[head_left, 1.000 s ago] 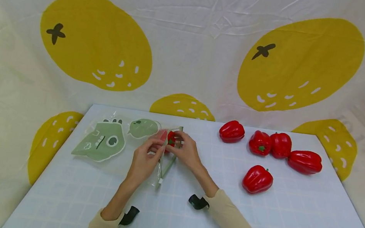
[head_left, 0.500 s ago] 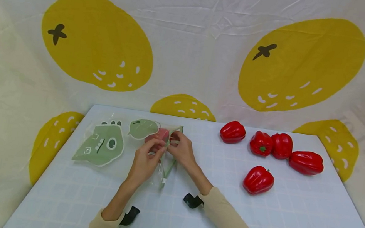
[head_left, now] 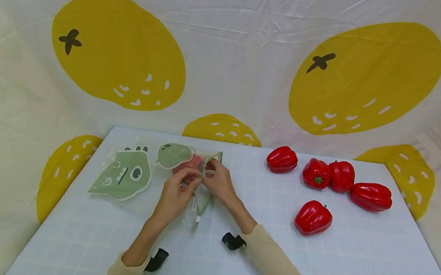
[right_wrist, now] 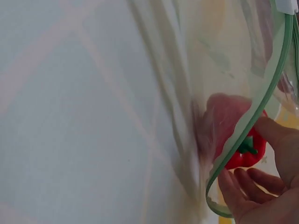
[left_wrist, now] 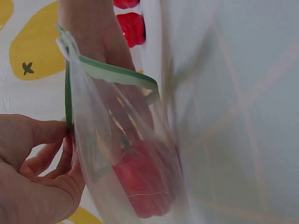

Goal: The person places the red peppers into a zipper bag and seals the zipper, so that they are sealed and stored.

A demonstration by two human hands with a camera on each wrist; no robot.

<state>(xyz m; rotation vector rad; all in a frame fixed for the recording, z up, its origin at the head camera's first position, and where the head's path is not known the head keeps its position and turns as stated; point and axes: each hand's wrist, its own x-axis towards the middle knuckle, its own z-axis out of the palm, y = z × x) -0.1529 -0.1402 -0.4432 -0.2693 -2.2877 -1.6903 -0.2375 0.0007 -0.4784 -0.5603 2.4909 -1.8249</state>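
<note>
A clear zip bag (head_left: pixel 170 191) with green prints and a green-edged mouth lies on the table's left side, its mouth facing right. Inside, near the mouth, is a red bell pepper (right_wrist: pixel 226 121), its green stem toward the opening. My left hand (head_left: pixel 176 192) pinches the bag's edge (left_wrist: pixel 69 102) between thumb and fingers. My right hand (head_left: pixel 219 179) reaches into the mouth, thumb and fingers at either side of the pepper's stem end (right_wrist: pixel 247 151). Bag film and hands partly cover this contact.
To the right on the table (head_left: pixel 244 272) lie several more red bell peppers: one at the back (head_left: pixel 282 160), a cluster behind at right (head_left: pixel 341 176), and one nearer (head_left: pixel 313 218). A printed cloth (head_left: pixel 238 74) hangs behind the table. A white slider (right_wrist: pixel 286 6) sits on the bag's zip.
The bell pepper has moved left, deeper into the bag, and now shows through the film. My right forearm has shifted slightly left. My left hand stays at the bag's edge.
</note>
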